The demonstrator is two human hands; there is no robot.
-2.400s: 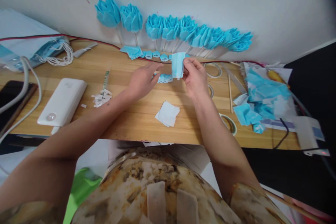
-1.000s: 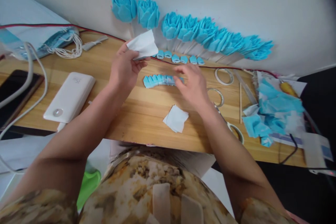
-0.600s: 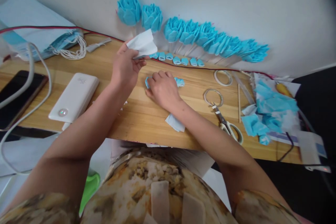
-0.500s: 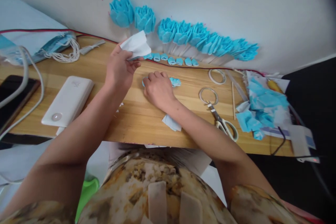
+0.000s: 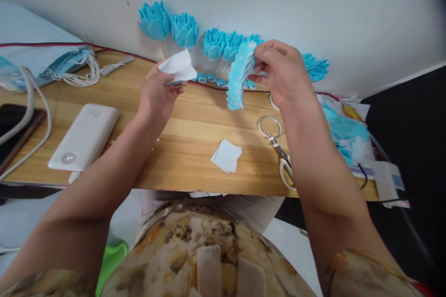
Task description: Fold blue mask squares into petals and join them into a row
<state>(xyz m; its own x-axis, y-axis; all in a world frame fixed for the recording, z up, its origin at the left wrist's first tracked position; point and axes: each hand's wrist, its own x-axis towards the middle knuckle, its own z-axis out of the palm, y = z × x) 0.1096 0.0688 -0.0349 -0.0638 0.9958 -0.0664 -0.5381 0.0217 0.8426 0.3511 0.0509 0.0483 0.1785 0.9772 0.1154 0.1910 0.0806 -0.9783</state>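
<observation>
My left hand (image 5: 158,89) pinches a stack of white fabric pieces (image 5: 178,66) above the back left of the desk. On the other side my right hand (image 5: 284,69) is raised, its fingertips closed on the top end of a pleated blue fabric strip (image 5: 238,76), which hangs down in a curve of overlapping folds. Below, a few white fabric squares (image 5: 227,155) lie on the desk. Behind both hands, blue fabric flowers (image 5: 155,21) lean along the wall; my right hand hides some of them. Small rolled blue pieces (image 5: 211,77) sit in a row at the back.
Scissors (image 5: 279,149) and a tape ring (image 5: 270,126) lie near my right forearm. Blue scraps (image 5: 343,127) are heaped at the right. A white power bank (image 5: 85,137), a phone (image 5: 21,132) and a bag (image 5: 42,58) with white cords occupy the left.
My right hand has lifted from the desk, up and to the right, with the blue strip in it. The white squares are now uncovered. My left hand stays nearly in place.
</observation>
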